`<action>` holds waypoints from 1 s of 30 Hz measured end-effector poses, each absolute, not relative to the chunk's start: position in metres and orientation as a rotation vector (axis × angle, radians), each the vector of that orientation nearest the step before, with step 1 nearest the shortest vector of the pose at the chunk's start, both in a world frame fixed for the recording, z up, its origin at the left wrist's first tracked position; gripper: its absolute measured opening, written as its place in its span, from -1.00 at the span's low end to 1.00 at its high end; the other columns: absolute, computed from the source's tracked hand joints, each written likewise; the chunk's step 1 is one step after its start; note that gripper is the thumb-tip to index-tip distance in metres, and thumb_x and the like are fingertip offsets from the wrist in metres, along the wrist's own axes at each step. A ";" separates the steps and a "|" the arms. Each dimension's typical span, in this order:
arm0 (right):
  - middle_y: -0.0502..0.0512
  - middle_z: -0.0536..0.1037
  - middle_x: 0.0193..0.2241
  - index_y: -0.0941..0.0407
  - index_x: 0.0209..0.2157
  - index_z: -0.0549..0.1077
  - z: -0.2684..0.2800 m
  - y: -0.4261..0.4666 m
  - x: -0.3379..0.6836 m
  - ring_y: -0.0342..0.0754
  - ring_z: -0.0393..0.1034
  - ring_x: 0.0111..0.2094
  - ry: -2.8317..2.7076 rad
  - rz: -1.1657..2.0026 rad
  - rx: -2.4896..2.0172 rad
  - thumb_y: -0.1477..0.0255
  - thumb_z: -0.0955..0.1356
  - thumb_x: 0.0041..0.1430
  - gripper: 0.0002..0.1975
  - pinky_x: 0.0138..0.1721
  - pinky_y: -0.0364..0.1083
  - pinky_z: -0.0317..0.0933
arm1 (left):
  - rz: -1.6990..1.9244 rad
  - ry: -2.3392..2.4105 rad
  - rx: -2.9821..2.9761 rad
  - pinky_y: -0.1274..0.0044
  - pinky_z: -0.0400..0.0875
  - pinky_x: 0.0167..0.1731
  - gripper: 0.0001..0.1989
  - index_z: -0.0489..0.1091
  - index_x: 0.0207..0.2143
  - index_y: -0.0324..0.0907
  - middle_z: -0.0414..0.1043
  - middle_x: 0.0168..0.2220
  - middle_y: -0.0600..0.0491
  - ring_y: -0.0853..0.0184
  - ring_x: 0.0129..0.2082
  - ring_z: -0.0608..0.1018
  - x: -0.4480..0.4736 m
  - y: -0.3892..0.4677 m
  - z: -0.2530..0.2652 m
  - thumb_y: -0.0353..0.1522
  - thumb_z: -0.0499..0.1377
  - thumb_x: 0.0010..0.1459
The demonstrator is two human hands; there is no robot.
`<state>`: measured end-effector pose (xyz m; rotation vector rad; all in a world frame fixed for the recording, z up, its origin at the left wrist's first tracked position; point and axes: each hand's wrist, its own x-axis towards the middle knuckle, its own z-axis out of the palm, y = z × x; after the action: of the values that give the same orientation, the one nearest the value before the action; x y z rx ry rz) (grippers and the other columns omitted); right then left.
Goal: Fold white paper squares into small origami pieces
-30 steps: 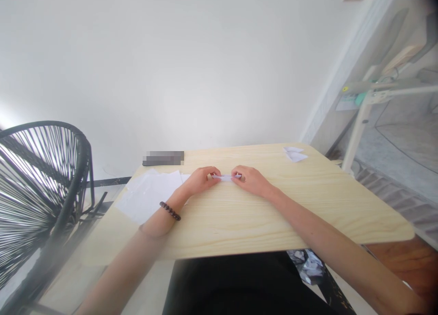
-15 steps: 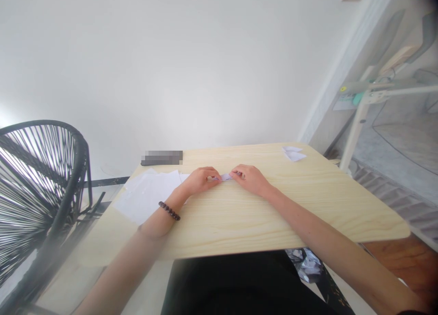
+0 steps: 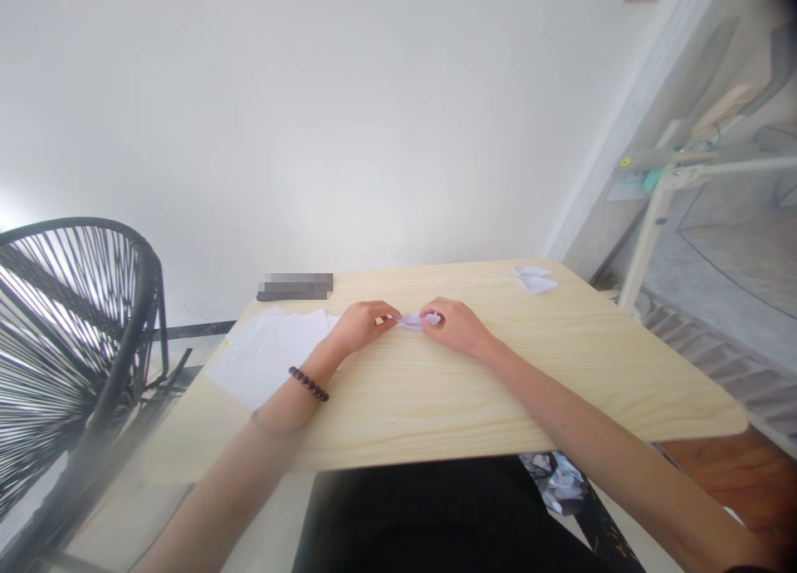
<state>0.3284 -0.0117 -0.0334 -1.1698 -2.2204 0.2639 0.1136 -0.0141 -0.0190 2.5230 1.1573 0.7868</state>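
A small folded piece of white paper [image 3: 411, 320] is held between my hands just above the wooden table [image 3: 473, 407]. My left hand [image 3: 366, 324] pinches its left end between thumb and fingertips. At the other end, my right hand [image 3: 454, 324] grips the paper, and a bit of it pokes out past the fingers. The fold stands slightly bowed in the middle. Loose white sheets [image 3: 267, 353] lie beside my left forearm, partly under it.
Two folded white paper pieces [image 3: 535, 281] rest at the table's back right. A dark, pixelated flat object [image 3: 295, 288] sits at the back left. A black woven chair [image 3: 93, 332] is on the left, a white metal frame [image 3: 653, 216] on the right. Behind rises a white wall [image 3: 398, 124].
The folded paper has spread into a wider, bowed shape between my fingers. My left fingertips have shifted slightly to its end, and more paper shows at my right hand.
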 end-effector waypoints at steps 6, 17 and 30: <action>0.03 0.42 -0.43 0.09 -0.39 0.42 -0.033 -0.012 0.326 -0.17 0.26 -0.47 -2.201 0.210 -1.257 0.46 0.26 -0.04 -0.86 -0.37 -0.17 0.10 | 0.785 1.104 2.596 0.61 0.31 -0.36 -0.76 0.44 -0.31 -0.11 0.43 -0.23 0.06 0.41 -0.34 0.46 0.114 -0.014 -0.018 -0.36 -0.02 0.09; 0.02 0.38 -0.46 0.09 -0.40 0.40 -0.030 -0.017 0.321 -0.15 0.24 -0.42 -2.219 0.128 -1.393 0.40 0.25 0.00 -0.87 -0.38 -0.18 0.03 | 0.683 1.011 2.647 0.61 0.30 -0.36 -0.81 0.36 -0.33 -0.16 0.36 -0.23 0.05 0.43 -0.36 0.42 0.117 -0.022 -0.011 -0.37 -0.01 0.05; 0.04 0.38 -0.42 0.09 -0.39 0.40 -0.032 -0.019 0.316 -0.14 0.25 -0.37 -2.294 0.207 -1.208 0.39 0.27 -0.02 -0.87 -0.31 -0.16 0.07 | 0.599 1.213 2.734 0.56 0.27 -0.34 -0.77 0.33 -0.28 -0.12 0.33 -0.26 0.06 0.35 -0.29 0.40 0.126 -0.025 -0.014 -0.24 -0.01 0.06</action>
<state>0.3158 -0.0190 -0.0321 -1.2081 -2.2943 0.2067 0.1262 -0.0248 -0.0139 2.7343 1.2129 0.5988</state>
